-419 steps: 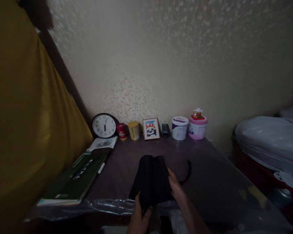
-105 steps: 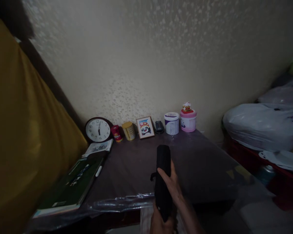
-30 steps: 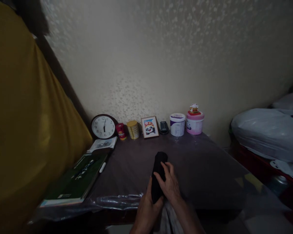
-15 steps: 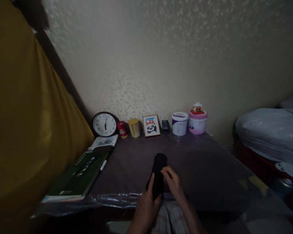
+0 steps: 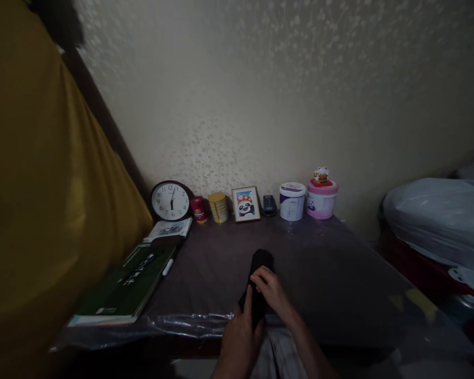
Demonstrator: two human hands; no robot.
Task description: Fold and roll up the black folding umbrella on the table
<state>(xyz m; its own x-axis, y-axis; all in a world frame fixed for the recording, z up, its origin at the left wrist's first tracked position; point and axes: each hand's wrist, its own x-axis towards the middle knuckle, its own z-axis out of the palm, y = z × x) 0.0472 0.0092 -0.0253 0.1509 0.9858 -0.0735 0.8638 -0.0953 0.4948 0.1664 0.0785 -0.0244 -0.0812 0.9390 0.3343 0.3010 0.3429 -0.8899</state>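
Note:
A black elongated bundle, shaped like a folded umbrella, slants up from the table's front edge with its rounded end pointing away from me. My left hand is closed around its near part, the index finger lying along its left side. Across its upper middle, my right hand has thumb and fingertips pinched at the dark surface. The finer detail between those fingertips is too dark to make out. Part of the bundle is hidden behind both hands.
Along the wall stand a clock, a red can, a yellow-lidded tin, a panda picture frame, a dark device and two tubs. A green book and a white pen lie left, beside a yellow curtain.
My right hand has shifted left across the black bundle, from its right edge to over its middle. My left hand keeps its hold. The view has shifted slightly.

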